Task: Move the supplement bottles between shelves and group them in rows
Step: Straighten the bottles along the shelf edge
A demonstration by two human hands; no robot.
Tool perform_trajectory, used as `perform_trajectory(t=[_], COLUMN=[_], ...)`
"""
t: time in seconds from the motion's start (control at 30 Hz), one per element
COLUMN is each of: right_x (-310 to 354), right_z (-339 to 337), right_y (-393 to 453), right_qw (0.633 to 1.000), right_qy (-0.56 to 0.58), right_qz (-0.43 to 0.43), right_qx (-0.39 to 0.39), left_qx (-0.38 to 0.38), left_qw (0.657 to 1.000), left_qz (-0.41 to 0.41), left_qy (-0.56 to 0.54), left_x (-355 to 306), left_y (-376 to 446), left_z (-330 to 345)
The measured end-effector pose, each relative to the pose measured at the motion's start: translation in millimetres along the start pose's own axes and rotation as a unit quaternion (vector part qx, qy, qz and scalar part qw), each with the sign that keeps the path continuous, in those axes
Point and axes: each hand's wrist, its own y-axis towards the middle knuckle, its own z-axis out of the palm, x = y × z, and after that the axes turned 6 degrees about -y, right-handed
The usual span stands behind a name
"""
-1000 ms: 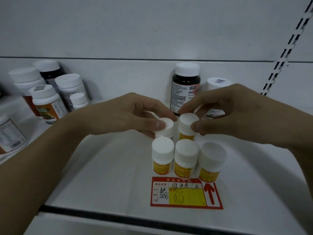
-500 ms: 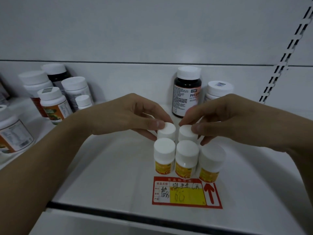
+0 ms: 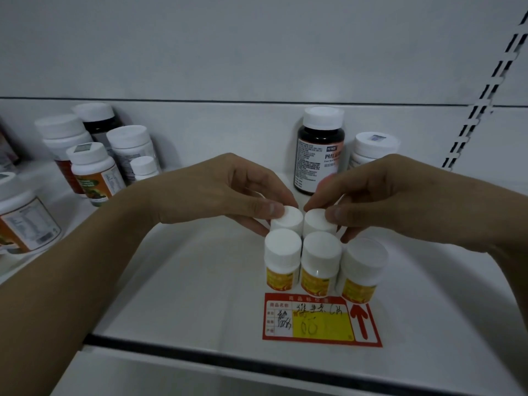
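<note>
- A white shelf (image 3: 177,281) was shown from above, filling the lower half of the frame, with two bare hands meeting at the centre.
- The left hand (image 3: 217,195) was seen pinching the cap of a small white-capped bottle (image 3: 287,220); the right hand (image 3: 400,198) was pinching its neighbour (image 3: 317,221).
- Compared with a second earlier, both held bottles had been lowered and drawn together, so that they sat just behind a front row of three yellow-labelled bottles (image 3: 320,260).
- A second row was judged to be nearly formed; the grips had not yet been released.
- A red and yellow price tag (image 3: 320,320) lay in front of the row, lower centre.
- A dark brown bottle (image 3: 320,150) stood at the back, and assorted larger bottles (image 3: 94,155) were grouped at upper left.
</note>
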Motion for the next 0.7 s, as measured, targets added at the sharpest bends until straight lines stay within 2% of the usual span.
perform_trajectory(t=[0.23,0.33,0.4,0.5,0.57,0.7], right_x=[1.1,2.2,4.5,11.9,25.3,83.3], right_z=[-0.8,-0.4,0.3,2.5,2.9,11.6], right_y=[-0.3,4.3,7.6,9.3,12.9,29.4], right_qw=[1.000,0.996,0.987,0.976,0.972,0.968], right_qy=[-0.012,-0.051,-0.088,-0.069,-0.084,-0.129], right_qz=[0.001,-0.008,-0.013,-0.003,0.005,-0.019], right_qx=[-0.009,-0.073,-0.137,-0.205,-0.219,-0.213], left_qx=[-0.021,-0.034,-0.091,-0.222,-0.268,-0.310], left_qw=[0.999,0.998,0.991,0.961,0.941,0.902], left_qz=[0.001,0.002,-0.002,-0.014,-0.010,-0.011], left_qy=[0.024,0.044,0.093,0.164,0.205,0.301], left_x=[-1.2,-7.5,-10.8,-12.7,-18.4,-55.2], left_y=[3.8,3.7,6.8,9.8,2.7,-44.6], left_z=[-2.4,-6.3,-5.5,-0.7,-0.2,-17.7])
